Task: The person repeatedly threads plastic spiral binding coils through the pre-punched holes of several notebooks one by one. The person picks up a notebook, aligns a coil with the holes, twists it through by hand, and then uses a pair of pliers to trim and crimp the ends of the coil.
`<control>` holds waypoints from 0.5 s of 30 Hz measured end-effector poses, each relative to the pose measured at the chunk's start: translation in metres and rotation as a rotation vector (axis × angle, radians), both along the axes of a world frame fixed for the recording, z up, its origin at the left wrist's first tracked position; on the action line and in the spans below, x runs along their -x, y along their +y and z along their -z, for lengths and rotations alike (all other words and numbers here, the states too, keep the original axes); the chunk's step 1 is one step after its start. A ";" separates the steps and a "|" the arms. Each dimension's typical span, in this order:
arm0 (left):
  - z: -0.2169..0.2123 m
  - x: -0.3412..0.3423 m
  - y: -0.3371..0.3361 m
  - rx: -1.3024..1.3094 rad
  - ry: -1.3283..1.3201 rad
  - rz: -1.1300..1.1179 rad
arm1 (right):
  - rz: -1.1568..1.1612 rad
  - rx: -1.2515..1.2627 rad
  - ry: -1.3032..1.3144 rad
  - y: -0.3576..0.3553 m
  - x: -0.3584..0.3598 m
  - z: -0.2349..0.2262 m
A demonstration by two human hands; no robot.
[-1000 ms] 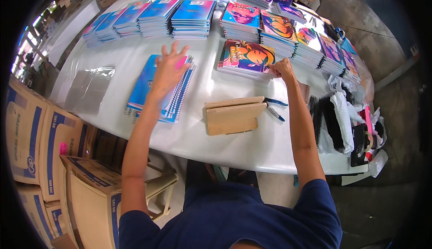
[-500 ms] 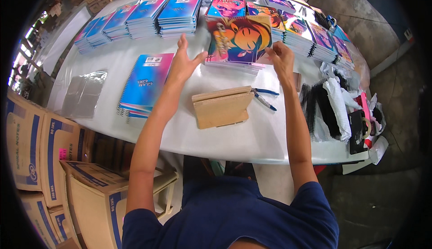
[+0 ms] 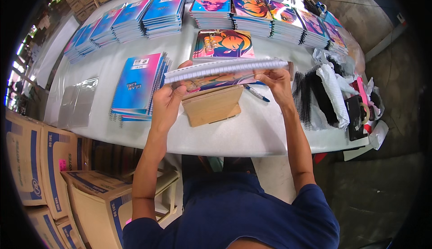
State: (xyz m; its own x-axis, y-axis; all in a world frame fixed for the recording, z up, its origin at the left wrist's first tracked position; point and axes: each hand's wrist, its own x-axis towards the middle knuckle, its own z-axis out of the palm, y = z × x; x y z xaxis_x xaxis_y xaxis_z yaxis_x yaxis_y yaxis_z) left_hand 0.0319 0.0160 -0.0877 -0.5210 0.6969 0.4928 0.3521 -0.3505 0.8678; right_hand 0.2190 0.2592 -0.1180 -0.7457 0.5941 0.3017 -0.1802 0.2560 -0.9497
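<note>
My left hand and my right hand each grip one end of an unbound notebook. It is tilted over the table, its white page edge showing above and a strip of its colourful cover below. A row of marks, seemingly punched holes, runs along the pages. Just beneath it stands a tan wooden block, its top partly hidden. Beside the block lies a blue-and-black handled tool, its other end covered. Behind the notebook is a stack with an illustrated cover.
Blue-pink spiral notebooks lie at left, near clear plastic sheets. Stacked blue notebooks and illustrated notebooks line the back. Black spiral coils and wrapping sit at right. Cardboard boxes stand at lower left.
Both hands have drawn the illustrated notebook from the stack toward me and tipped it so its page edge shows. My left hand, open before, now grips it.
</note>
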 end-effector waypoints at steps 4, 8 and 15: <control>0.008 0.003 -0.008 0.246 -0.024 -0.009 | -0.105 -0.015 0.020 -0.004 -0.001 0.007; 0.025 -0.009 -0.002 0.085 -0.030 -0.046 | -0.158 -0.300 -0.263 -0.011 -0.010 0.029; 0.082 -0.020 0.008 0.062 -0.269 -0.025 | 0.055 -0.547 -0.362 -0.070 -0.034 0.055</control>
State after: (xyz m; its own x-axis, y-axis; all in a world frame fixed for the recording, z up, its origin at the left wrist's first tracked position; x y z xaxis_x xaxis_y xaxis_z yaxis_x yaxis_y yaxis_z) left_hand 0.0516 0.0236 -0.1694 -0.6444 0.7070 0.2913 0.1140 -0.2878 0.9509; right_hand 0.2533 0.1892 -0.1735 -0.8299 0.4659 0.3069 0.1529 0.7190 -0.6780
